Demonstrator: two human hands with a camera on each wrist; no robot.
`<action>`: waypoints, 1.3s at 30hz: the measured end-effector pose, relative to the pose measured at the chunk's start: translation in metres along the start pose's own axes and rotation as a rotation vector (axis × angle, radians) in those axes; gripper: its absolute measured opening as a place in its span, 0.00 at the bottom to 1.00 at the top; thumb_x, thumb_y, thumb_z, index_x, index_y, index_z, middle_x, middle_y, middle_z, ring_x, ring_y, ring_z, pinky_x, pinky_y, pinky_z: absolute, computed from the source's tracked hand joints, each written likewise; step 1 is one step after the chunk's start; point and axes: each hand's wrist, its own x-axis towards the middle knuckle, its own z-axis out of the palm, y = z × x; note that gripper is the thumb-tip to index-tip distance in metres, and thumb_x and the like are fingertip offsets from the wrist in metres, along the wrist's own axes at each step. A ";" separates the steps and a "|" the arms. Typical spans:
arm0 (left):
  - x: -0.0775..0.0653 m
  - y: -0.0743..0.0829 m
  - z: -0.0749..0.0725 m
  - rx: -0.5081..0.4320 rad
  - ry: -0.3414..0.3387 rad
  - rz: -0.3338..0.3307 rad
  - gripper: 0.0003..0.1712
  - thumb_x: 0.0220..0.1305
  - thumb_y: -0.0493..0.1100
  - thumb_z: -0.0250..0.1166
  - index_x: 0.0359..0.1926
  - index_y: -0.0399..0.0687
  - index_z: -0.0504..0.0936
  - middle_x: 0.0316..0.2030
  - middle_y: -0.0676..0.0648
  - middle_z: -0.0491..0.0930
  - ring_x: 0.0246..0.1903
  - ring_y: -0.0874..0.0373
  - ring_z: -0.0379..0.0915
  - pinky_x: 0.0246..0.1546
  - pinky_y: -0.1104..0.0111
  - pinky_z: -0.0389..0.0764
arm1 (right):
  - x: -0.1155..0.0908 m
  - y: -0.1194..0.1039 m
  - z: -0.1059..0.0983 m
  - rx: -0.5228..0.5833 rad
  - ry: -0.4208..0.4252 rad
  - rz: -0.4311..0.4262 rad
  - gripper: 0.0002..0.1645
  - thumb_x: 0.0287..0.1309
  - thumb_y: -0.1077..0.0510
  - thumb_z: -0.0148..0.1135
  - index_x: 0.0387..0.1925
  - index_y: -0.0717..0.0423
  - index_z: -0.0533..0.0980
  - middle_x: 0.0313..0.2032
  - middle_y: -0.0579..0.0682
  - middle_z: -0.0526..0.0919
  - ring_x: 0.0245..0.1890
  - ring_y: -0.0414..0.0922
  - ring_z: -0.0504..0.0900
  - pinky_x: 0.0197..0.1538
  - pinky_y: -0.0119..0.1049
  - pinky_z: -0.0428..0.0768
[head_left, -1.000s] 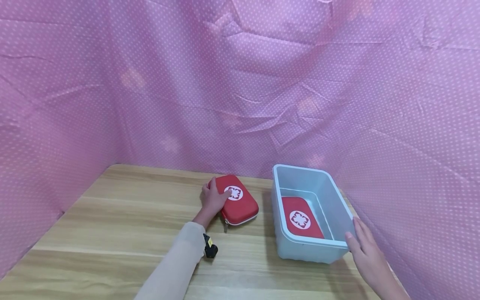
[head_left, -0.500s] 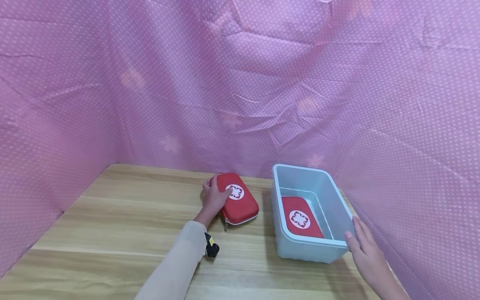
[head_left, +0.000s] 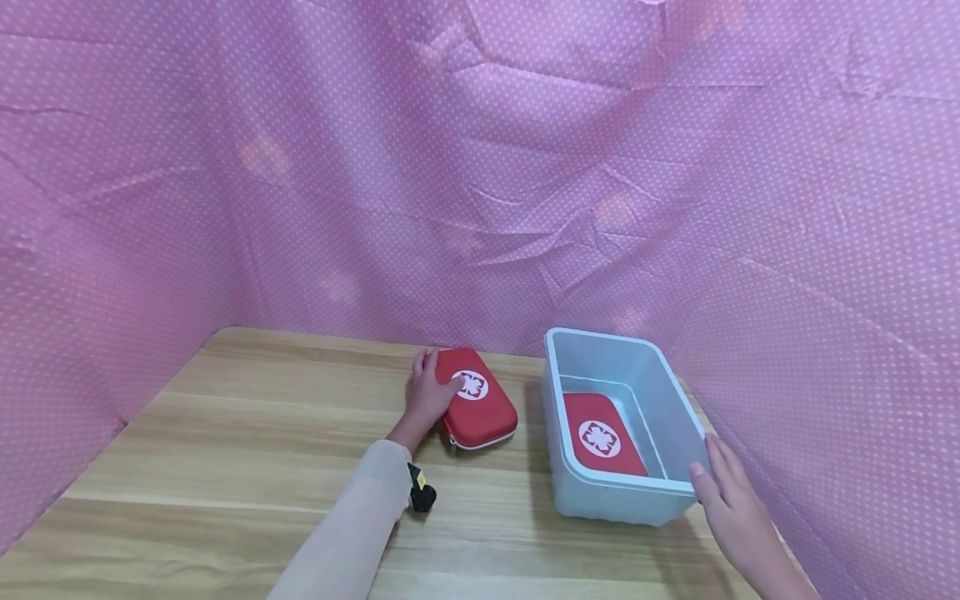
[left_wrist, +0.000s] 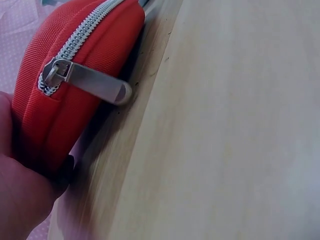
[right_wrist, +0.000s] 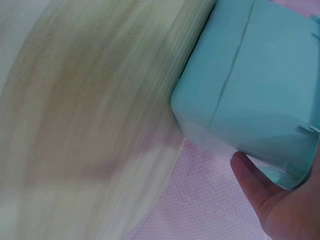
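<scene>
In the head view, a red zippered first-aid case [head_left: 487, 417] with a white round emblem lies on the table near its back edge. My left hand [head_left: 431, 396] grips its left side, thumb over the top near the emblem. The left wrist view shows the case's silver zipper and metal pull [left_wrist: 97, 84] close up, with part of the hand at the lower left. My right hand [head_left: 738, 508] holds the light blue plastic bin [head_left: 626, 500] at its near right corner, thumb at the rim. Inside the bin lies a second red first-aid case [head_left: 592, 417], emblem up.
Beneath everything is a wood-grain table [head_left: 225, 467]. Pink dotted cloth [head_left: 420, 167] hangs behind and along both sides. The bin stands at the right, close to the cloth. A small black device [head_left: 422, 492] is on the left wrist.
The left hand's fingers have shifted slightly to the right along the case's far left edge. The case itself has barely moved. The right hand and the bin have stayed still.
</scene>
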 end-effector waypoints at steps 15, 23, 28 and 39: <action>0.002 0.006 0.000 0.035 -0.058 -0.029 0.44 0.58 0.54 0.64 0.73 0.58 0.56 0.73 0.47 0.44 0.66 0.35 0.52 0.61 0.41 0.60 | -0.001 -0.001 0.000 0.011 0.020 -0.016 0.39 0.73 0.44 0.37 0.75 0.55 0.39 0.74 0.63 0.41 0.70 0.69 0.44 0.62 0.71 0.48; 0.002 0.005 -0.001 0.035 -0.070 0.000 0.43 0.58 0.55 0.65 0.72 0.58 0.58 0.73 0.47 0.45 0.65 0.34 0.52 0.61 0.42 0.61 | -0.001 -0.002 -0.001 0.021 -0.014 0.014 0.40 0.73 0.42 0.35 0.75 0.55 0.36 0.74 0.62 0.39 0.70 0.69 0.43 0.60 0.72 0.49; 0.001 0.004 -0.001 0.037 -0.074 0.016 0.39 0.60 0.54 0.62 0.71 0.60 0.61 0.73 0.47 0.44 0.65 0.34 0.53 0.61 0.42 0.61 | -0.001 -0.002 0.000 0.015 -0.011 0.010 0.40 0.73 0.42 0.35 0.75 0.55 0.36 0.74 0.61 0.39 0.70 0.70 0.43 0.60 0.72 0.49; 0.001 0.003 -0.002 0.013 -0.076 0.026 0.40 0.60 0.54 0.63 0.72 0.59 0.61 0.73 0.47 0.44 0.65 0.35 0.52 0.61 0.42 0.60 | -0.001 0.000 0.000 0.015 0.003 0.005 0.39 0.73 0.43 0.35 0.75 0.54 0.37 0.74 0.62 0.39 0.70 0.69 0.44 0.60 0.72 0.49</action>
